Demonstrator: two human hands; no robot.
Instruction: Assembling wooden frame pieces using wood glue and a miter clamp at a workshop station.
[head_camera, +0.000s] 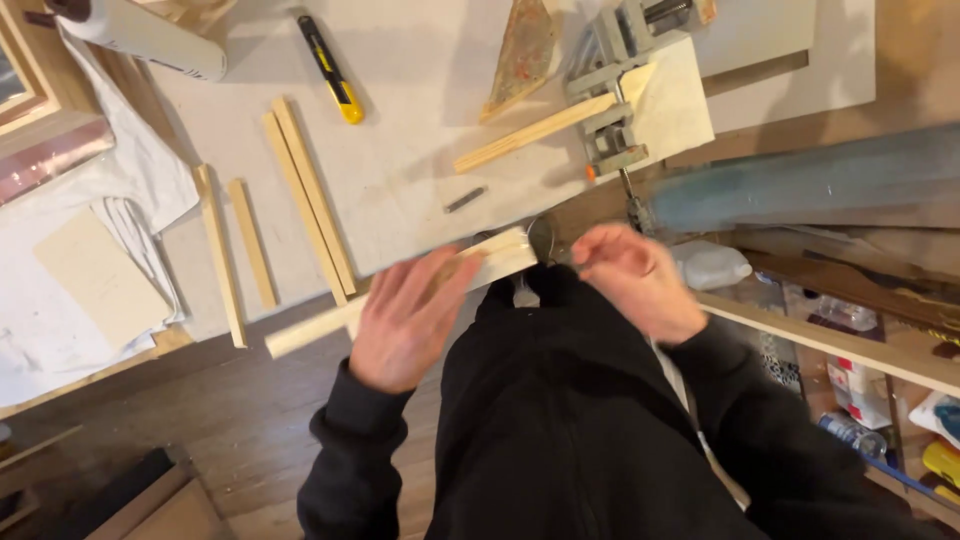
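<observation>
Left hand (405, 325) lies over a long pale wood strip (400, 295), fingers spread and loosely curled across its upper face, palm down — a light hold rather than a tight fist. The strip runs at a slant along the near edge of the white work board (420, 120), its far end just beside the right hand (635, 280). Right hand is blurred; fingers look bent inward near that end of the strip, but whether they grip anything cannot be told.

On the work board, taken as the landmark:
- a pair of long wood strips (310, 195) lying side by side, left of its middle
- two shorter sticks (232, 250) off its left edge, on a paler sheet
- a yellow-and-black utility knife (333, 72) near its top
- a small dark metal piece (465, 200) near its lower middle
- a wood strip (530, 132) clamped in a grey metal corner clamp (615, 90) at its right side
- a worn triangular piece (522, 50), brownish, just left of the clamp

Beyond the board's upper left corner, a paper towel roll (150, 35) and a white cloth (120, 170). A flat card square (100, 275) rests on the cloth. Right of the board, shelves (840, 345) holding bottles and small goods. Dark sleeves and torso fill the lower view.
</observation>
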